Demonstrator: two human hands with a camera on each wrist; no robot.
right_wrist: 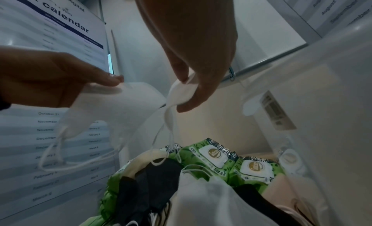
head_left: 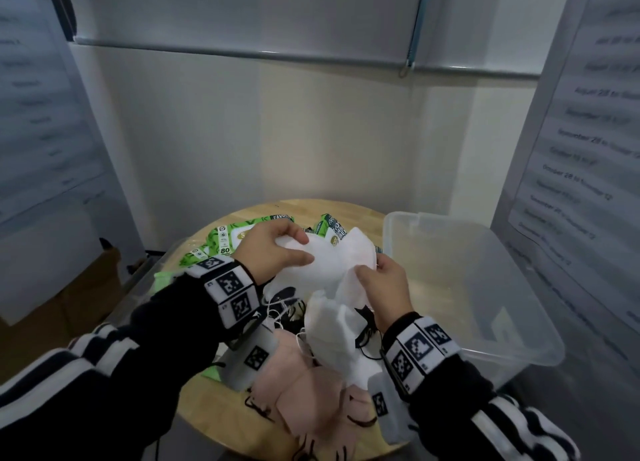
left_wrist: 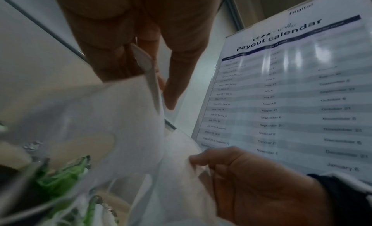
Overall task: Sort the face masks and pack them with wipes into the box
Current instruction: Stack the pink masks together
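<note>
Above the pile, my left hand (head_left: 304,247) grips a white face mask (head_left: 322,270), thumb on top. My right hand (head_left: 370,266) pinches the edge of a white mask beside it. In the right wrist view the right hand (right_wrist: 184,95) pinches a narrow white mask (right_wrist: 175,92) that touches the left hand's mask (right_wrist: 120,105), ear loops dangling. Below lie more white masks (head_left: 339,336), pink masks (head_left: 311,391) and black masks (head_left: 285,296). Green wipes packs (head_left: 239,239) lie behind the hands. The clear plastic box (head_left: 519,339) stands open on the right, with nothing seen inside.
Everything sits on a small round wooden table (head_left: 346,206), with the box overhanging its right edge. White walls with printed calendar sheets (head_left: 588,149) stand close on both sides. A cardboard box (head_left: 86,287) sits on the floor to the left.
</note>
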